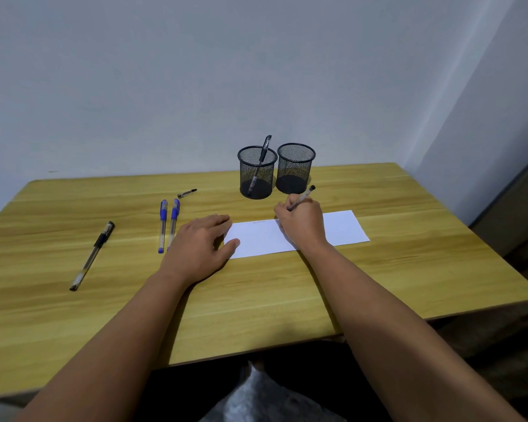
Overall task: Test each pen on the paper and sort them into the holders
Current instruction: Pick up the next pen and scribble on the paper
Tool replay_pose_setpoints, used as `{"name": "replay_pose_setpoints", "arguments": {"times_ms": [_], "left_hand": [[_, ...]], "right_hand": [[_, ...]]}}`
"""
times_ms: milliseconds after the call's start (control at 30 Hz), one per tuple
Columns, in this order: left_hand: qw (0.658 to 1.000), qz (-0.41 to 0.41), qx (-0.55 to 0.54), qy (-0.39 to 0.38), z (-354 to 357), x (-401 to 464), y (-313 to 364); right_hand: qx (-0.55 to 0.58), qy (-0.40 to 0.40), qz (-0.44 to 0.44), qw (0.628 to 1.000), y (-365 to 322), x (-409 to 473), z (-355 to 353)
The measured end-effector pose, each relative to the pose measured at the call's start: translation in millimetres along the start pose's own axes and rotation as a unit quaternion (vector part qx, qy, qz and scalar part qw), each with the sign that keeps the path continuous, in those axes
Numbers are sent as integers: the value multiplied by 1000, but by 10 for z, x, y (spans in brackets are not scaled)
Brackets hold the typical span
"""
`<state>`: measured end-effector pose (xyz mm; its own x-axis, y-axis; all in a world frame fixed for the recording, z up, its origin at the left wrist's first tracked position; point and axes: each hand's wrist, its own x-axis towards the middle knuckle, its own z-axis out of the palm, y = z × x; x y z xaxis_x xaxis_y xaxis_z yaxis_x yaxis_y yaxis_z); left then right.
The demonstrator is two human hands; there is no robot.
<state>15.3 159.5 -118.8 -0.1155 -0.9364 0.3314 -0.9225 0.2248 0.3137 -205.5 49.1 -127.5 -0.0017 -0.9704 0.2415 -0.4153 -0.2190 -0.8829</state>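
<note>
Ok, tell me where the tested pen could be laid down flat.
Bare wood: the near strip between paper and table front edge; the right side beyond the paper. Crowded: left, by the blue pens, cap, black pen.

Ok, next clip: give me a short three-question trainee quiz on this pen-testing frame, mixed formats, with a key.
1. True or false: both mesh holders hold a pen.
2. Multiple choice: the left hand is A) gripping a blue pen, B) resting flat on the paper's left end, C) lifting a holder.
3. Fill in: beside the two blue-capped pens, how many other full pens lie loose on the table?

Key:
1. False: the left holder has one pen, the right holder looks empty.
2. B; the right hand holds the pen being tested.
3. One, the black pen; a loose cap also lies there.
</note>
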Motion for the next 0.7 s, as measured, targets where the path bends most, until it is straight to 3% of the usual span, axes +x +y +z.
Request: {"name": "replay_pose_setpoints", "arguments": {"times_ms": [400,600,700], "left_hand": [[1000,-2,4,-4,8,7,-9],[1000,-5,-1,-5,8,7,-13],[1000,-3,1,-3,12,2,-13]], "right_hand": [[-19,16,-20,1000,-46,-25,-42],[29,25,40,998,-74,-11,-61],[24,7,30,999,-108,-39,-69]]}}
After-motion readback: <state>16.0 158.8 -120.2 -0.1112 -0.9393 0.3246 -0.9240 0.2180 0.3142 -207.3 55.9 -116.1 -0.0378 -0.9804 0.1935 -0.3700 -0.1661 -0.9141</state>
